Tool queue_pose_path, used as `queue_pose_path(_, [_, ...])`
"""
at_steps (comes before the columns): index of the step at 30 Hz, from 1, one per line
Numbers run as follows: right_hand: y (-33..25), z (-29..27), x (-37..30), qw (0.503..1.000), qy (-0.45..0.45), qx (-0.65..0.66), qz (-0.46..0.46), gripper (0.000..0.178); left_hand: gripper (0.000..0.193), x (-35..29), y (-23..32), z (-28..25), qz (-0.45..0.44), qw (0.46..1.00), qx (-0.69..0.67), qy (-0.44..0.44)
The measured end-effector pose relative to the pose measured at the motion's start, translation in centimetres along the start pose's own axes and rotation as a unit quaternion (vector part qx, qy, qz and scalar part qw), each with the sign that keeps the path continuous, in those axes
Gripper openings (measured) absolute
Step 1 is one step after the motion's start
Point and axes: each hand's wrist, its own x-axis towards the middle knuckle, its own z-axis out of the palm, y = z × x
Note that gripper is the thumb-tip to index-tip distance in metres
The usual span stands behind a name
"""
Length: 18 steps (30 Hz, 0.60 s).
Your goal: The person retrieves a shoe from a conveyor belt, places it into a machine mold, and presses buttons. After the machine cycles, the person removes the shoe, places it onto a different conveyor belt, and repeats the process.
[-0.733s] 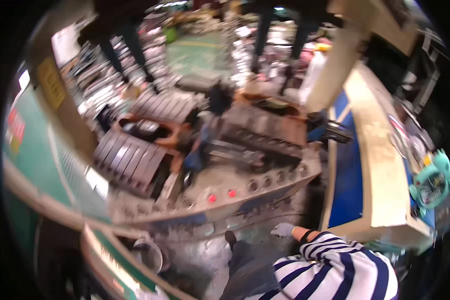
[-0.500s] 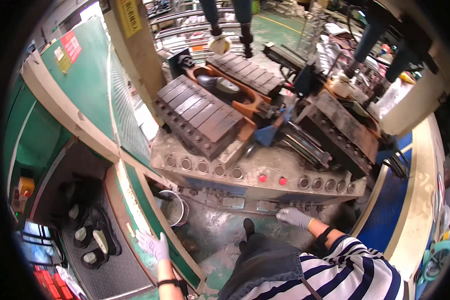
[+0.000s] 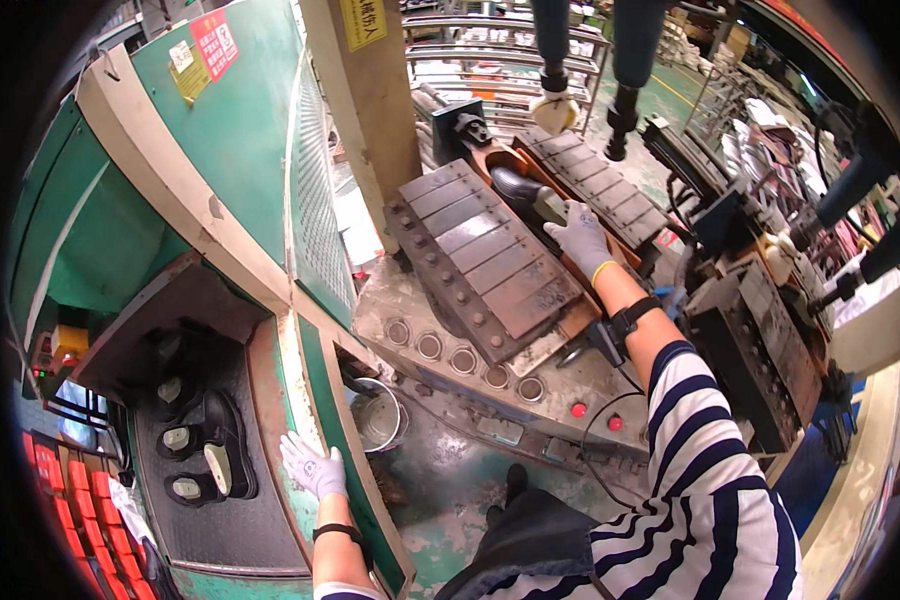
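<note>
A black shoe (image 3: pixel 516 187) on a pale last lies in the orange-sided slot between the ribbed metal blocks of the machine. At the near end of that last is my right hand (image 3: pixel 581 242), in a light grey glove with a yellow cuff. Its fingers are apart; whether they touch the last I cannot tell. My left hand (image 3: pixel 313 468), in a similar glove, rests with spread fingers on the worn edge of the green cabinet frame (image 3: pixel 305 400). Several black shoes (image 3: pixel 227 445) on pale lasts sit left of it, on the dark cabinet floor.
Ribbed metal blocks (image 3: pixel 470 250) sit on the machine bench, with red buttons (image 3: pixel 579 410) on its front ledge. Blue cylinders (image 3: pixel 550 45) hang above. A bucket (image 3: pixel 378 418) stands below, between bench and cabinet. Red boxes (image 3: pixel 90 510) are at the lower left.
My right hand has swung up and forward from beside my body to the shoe in the machine. My left hand stays at the cabinet edge. The view has turned leftward.
</note>
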Motion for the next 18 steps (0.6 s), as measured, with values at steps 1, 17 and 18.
queue_pose_path(1, [-0.1,0.7,1.0,1.000,-0.007,-0.021,0.012,0.064,0.104,0.1,-0.1,0.1,0.002,1.000,-0.002,0.002])
queue_pose_path(17, [1.8,4.1,8.4,0.979,-0.198,0.028,0.049,0.069,0.104,0.3,-0.1,0.2,0.006,1.000,-0.007,0.026])
queue_pose_path(18, [1.7,4.1,8.6,0.980,-0.188,0.008,0.059,0.070,0.104,0.4,-0.2,0.3,0.007,1.000,-0.008,0.025])
